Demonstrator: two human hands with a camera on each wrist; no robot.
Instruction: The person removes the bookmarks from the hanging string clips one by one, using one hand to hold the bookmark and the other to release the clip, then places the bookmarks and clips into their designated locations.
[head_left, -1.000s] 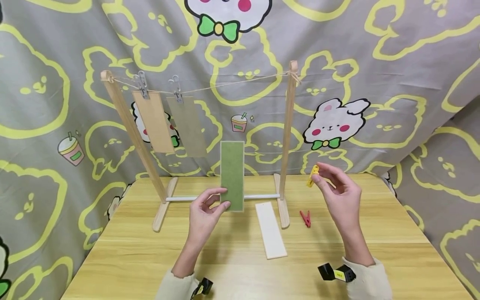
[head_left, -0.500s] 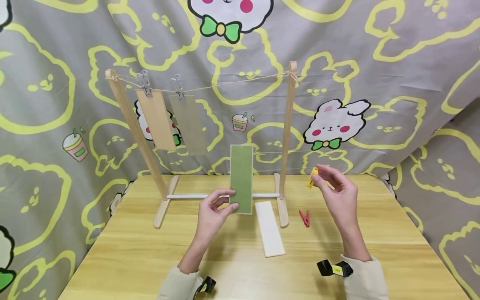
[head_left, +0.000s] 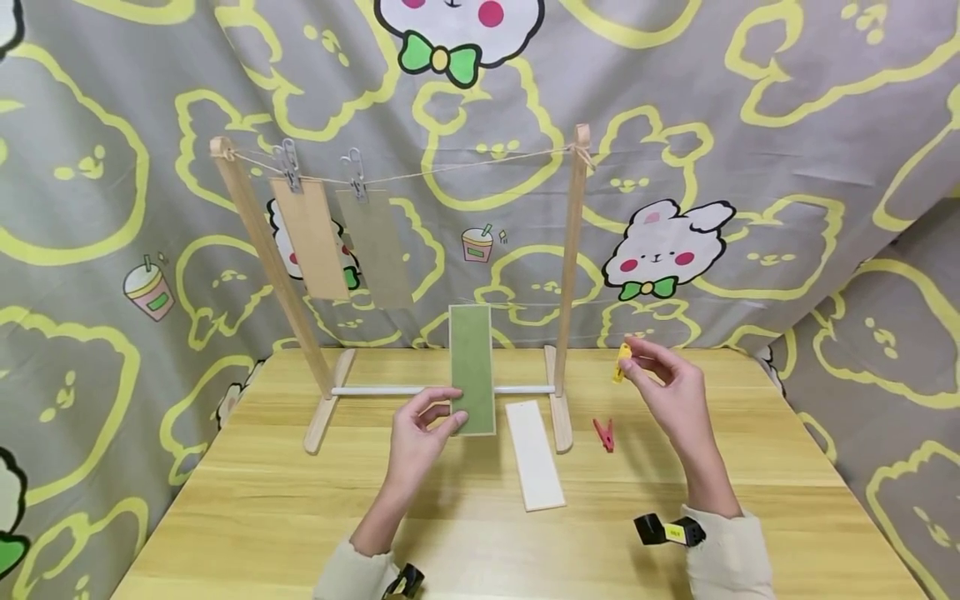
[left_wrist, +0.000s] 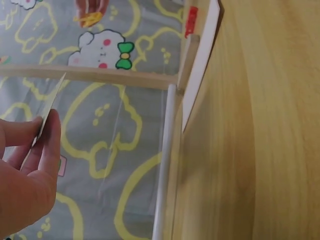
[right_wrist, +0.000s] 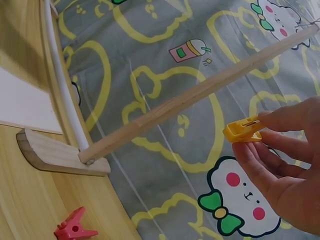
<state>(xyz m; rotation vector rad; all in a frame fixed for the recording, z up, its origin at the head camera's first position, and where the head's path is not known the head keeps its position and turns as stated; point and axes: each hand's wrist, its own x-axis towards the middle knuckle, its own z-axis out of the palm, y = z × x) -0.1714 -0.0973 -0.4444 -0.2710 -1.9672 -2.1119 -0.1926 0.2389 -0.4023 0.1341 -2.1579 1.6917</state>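
My left hand (head_left: 420, 429) pinches a green rectangular card (head_left: 472, 367) with a pale border by its lower left edge, upright above the table. In the left wrist view that card (left_wrist: 50, 107) appears nearly edge-on between thumb and fingers. Off to the right, my right hand (head_left: 671, 387) holds a yellow clothespin (head_left: 622, 363) between thumb and fingertips; the right wrist view shows the yellow clothespin (right_wrist: 244, 131) up close. Below it on the table lies a red clothespin (head_left: 604, 435). A white card (head_left: 535, 456) lies flat between the two hands.
A wooden stand has a left post (head_left: 273, 267), a right post (head_left: 572, 267), a white crossbar (head_left: 525, 389) and a string (head_left: 465, 167) along its top. Metal clips hold an orange-tan card (head_left: 311, 242) and a grey card (head_left: 377, 250) on it. Patterned cloth (head_left: 772, 125) hangs behind.
The green card in my left hand first shifted right, then came slightly back left and lower. My right hand with the yellow clothespin dropped a little and moved slightly left.
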